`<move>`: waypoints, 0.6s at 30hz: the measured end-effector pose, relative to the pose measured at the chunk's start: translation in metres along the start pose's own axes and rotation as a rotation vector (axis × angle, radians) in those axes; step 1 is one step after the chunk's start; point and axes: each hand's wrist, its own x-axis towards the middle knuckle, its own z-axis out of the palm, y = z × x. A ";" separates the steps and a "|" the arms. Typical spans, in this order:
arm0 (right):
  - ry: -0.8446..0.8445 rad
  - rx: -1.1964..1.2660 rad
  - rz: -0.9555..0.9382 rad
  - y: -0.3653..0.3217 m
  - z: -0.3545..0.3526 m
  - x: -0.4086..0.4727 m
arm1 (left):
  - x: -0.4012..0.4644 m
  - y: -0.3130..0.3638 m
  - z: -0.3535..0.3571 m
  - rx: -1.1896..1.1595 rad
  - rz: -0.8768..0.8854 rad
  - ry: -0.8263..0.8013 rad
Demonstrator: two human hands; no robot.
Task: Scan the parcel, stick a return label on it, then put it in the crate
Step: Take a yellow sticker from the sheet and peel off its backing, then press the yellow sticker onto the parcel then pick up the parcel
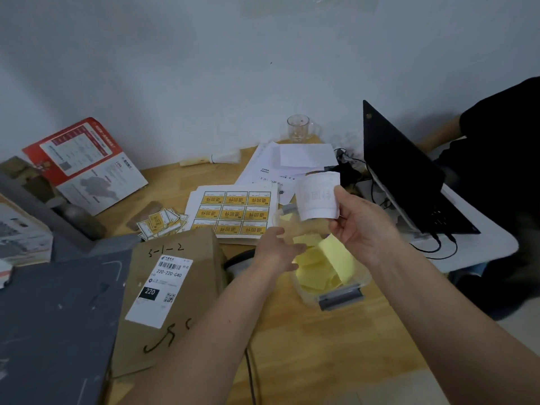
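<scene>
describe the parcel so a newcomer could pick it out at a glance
Start at the wooden desk; on its left side, just below the sheet of yellow return labels, lies the parcel, a flat brown cardboard box. Unlike the grey board beside it, it carries a white shipping label reading 220-220-C40 and handwritten "5-1-2" in marker.

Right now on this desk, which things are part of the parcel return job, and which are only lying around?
For the job:
- cardboard parcel
- sheet of yellow return labels
- peeled label, held in the right hand
- loose label pile

Lying about:
- glass mug
- laptop
- red brochure
- white papers
</scene>
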 end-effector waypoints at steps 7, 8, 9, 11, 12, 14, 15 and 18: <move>-0.115 -0.122 -0.058 0.024 0.037 -0.007 | -0.023 0.011 -0.062 -0.182 0.014 0.153; -0.147 -0.169 -0.093 0.030 0.047 -0.012 | -0.028 0.013 -0.075 -0.247 -0.019 0.130; -0.176 -0.241 -0.145 0.036 0.057 -0.016 | -0.033 0.015 -0.088 -0.311 -0.047 0.098; -0.238 -0.414 -0.284 0.050 0.075 -0.026 | -0.043 0.014 -0.117 -0.412 -0.057 0.042; -0.275 -0.483 -0.351 0.057 0.084 -0.031 | -0.048 0.012 -0.131 -0.439 -0.041 0.033; -0.348 -0.580 -0.441 0.070 0.100 -0.036 | -0.057 0.008 -0.160 -0.470 0.003 0.052; -0.381 -0.624 -0.468 0.076 0.107 -0.039 | -0.061 0.005 -0.174 -0.476 0.019 0.068; -0.466 -0.740 -0.522 0.094 0.129 -0.045 | -0.072 -0.004 -0.213 -0.412 0.062 0.044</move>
